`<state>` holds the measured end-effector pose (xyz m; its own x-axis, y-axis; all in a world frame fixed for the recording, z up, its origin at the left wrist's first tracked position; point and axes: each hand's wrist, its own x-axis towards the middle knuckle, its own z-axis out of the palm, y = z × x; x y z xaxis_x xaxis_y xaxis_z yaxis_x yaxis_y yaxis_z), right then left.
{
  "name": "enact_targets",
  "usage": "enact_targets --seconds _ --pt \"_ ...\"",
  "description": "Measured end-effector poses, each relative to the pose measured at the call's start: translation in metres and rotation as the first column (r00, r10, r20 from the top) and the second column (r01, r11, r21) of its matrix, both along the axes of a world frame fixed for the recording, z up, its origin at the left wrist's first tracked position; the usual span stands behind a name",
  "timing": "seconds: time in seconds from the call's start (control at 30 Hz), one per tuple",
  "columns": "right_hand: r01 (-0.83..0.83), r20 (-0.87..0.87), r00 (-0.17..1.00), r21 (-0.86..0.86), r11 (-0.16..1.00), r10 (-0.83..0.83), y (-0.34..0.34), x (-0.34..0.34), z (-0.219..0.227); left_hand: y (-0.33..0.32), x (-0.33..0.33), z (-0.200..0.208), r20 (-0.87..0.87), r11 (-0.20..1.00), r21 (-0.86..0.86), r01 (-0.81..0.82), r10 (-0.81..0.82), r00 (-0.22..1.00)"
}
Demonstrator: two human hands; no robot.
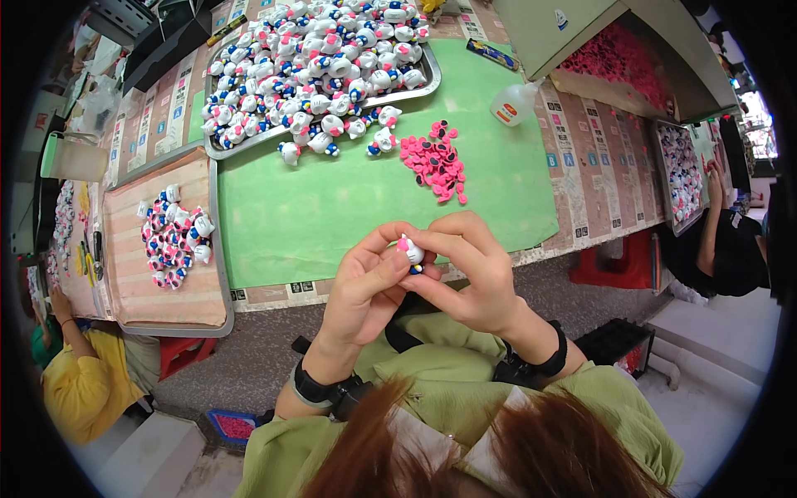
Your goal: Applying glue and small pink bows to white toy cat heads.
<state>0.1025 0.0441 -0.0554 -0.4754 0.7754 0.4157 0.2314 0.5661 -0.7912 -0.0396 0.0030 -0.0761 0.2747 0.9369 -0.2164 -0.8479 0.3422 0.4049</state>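
A small white figurine [413, 251] with pink and blue parts is pinched between my two hands, just off the table's front edge. My left hand [365, 286] grips it with thumb and fingers from the left. From the right, my right hand [471, 270] closes its thumb and forefinger on the same figurine. Beyond them on the green mat [307, 216] lies a pile of small pink pieces [436, 162], some with dark faces. A metal tray [241, 148] heaped with similar figurines [324, 62] stands at the back left.
A cloth-lined tray [217, 290] at the left holds more figurines [174, 236]. At the back right are a white squeeze bottle [510, 105], a blue tube [491, 54] and an open box [573, 83] of pink pieces. People work at both sides, one in a yellow shirt [87, 378].
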Motion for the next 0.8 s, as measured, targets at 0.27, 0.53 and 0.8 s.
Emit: enact_targets --seconds 0.27,0.53,0.8 --pt "0.028 0.021 0.999 0.042 0.999 -0.029 -0.002 -0.003 0.004 0.000 0.000 -0.004 0.124 0.998 -0.046 0.036 -0.030 0.992" --pt "0.047 0.053 0.998 -0.028 0.998 -0.046 0.000 -0.003 0.001 -0.001 -0.014 0.013 -0.501 0.983 -0.024 -0.182 0.146 0.853" --pt "0.001 0.022 1.000 -0.303 0.953 0.006 0.011 0.009 -0.004 -0.017 -0.196 0.017 -0.824 0.878 0.266 -0.397 -0.007 -0.567"
